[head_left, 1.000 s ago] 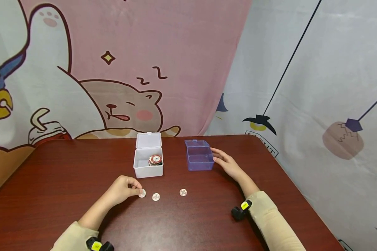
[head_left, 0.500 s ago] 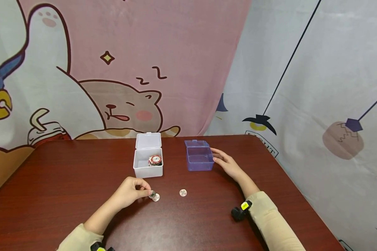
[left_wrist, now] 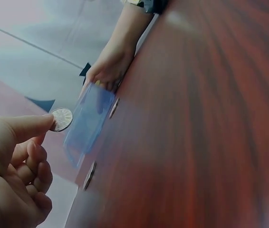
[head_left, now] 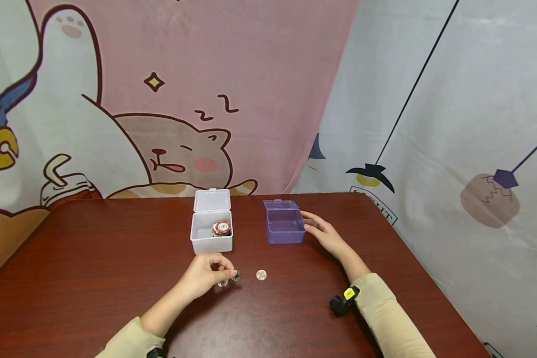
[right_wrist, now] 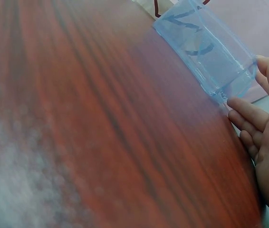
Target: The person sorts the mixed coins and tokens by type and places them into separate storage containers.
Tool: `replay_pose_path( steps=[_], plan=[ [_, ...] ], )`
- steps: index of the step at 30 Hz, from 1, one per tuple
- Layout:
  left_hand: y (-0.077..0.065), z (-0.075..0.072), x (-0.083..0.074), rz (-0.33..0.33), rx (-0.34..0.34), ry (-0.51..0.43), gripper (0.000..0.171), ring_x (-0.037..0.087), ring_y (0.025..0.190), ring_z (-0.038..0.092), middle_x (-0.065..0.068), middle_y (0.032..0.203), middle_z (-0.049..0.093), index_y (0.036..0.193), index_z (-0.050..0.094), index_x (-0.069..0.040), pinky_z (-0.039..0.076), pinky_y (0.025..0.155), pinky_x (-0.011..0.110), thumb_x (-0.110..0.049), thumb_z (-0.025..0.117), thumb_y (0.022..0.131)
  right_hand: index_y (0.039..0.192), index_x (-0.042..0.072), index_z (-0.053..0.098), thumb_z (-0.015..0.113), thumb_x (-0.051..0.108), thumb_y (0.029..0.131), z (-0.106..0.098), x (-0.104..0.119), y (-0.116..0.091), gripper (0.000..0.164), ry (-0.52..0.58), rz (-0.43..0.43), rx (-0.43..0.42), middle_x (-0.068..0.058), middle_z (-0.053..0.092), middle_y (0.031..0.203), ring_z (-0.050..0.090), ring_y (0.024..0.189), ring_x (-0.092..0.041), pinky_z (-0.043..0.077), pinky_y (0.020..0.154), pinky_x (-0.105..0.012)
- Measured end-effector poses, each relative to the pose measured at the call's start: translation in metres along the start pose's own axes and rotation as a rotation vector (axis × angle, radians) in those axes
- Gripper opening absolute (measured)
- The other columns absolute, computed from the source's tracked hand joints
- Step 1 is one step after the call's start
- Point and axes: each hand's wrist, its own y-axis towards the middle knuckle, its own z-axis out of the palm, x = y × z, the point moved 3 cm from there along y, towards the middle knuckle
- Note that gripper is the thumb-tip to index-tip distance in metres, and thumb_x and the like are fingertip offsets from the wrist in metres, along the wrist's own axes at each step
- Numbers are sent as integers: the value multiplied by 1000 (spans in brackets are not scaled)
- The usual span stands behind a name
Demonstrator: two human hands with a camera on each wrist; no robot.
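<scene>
My left hand (head_left: 203, 274) pinches a silver coin (left_wrist: 62, 119) between thumb and fingertips, held tilted above the table. Just below it, partly hidden by the hand, a second coin (head_left: 223, 283) lies flat. Another coin (head_left: 261, 275) lies to the right of them. A see-through blue-purple box (head_left: 285, 233) stands with its lid up behind the coins; no contents show inside. Against its right side rest the fingertips of my right hand (head_left: 324, 234), fairly straight, as the right wrist view (right_wrist: 267, 123) also shows.
To the left of the purple box is a white box (head_left: 211, 244) with its lid raised. Red-and-white poker chips (head_left: 221, 228) lie stacked in its right part. The brown table (head_left: 94, 258) ends at a printed cloth backdrop (head_left: 268, 99).
My left hand has lifted the leftmost coin off the table and carried it rightward, passing over the middle coin. My right hand and both boxes have stayed put.
</scene>
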Motion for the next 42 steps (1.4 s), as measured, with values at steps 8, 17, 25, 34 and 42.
replay_pose_path(
  steps=[8, 17, 25, 34, 42],
  plan=[
    [15, 17, -4, 6, -45, 2, 7, 4, 52, 44, -4, 62, 49, 73, 71, -6, 35, 46, 19, -5, 78, 76, 144, 0, 40, 52, 11, 99, 0, 1, -1, 47, -11, 4, -4, -28, 49, 134, 48, 122, -39, 32, 101, -53],
    [33, 29, -12, 30, -130, -10, 7, 8, 60, 46, -4, 63, 50, 72, 71, -5, 36, 53, 20, -2, 77, 76, 144, 2, 40, 51, 8, 99, 0, 0, -1, 47, -5, 10, -6, -28, 49, 134, 47, 122, -41, 31, 101, -55],
    [49, 39, -16, 43, -199, -41, 8, 11, 64, 47, -3, 63, 52, 72, 72, -7, 36, 56, 22, -4, 78, 76, 144, 2, 40, 51, 9, 99, -1, -2, -1, 47, -10, 14, -6, -27, 49, 135, 47, 123, -39, 32, 102, -53],
    [68, 44, -21, 68, -264, 4, 7, 10, 62, 47, -6, 60, 54, 72, 72, -7, 37, 56, 23, -5, 78, 76, 144, 3, 40, 53, 12, 99, -2, -1, -1, 48, -14, 14, 5, -26, 49, 135, 48, 122, -38, 32, 101, -54],
    [84, 45, -24, 27, -360, -51, 8, 10, 64, 47, -6, 62, 52, 74, 73, -3, 36, 56, 22, -8, 79, 75, 144, 4, 41, 54, 13, 99, -3, -2, 1, 48, -6, 31, 9, -26, 48, 136, 46, 124, -39, 31, 102, -54]
  ],
)
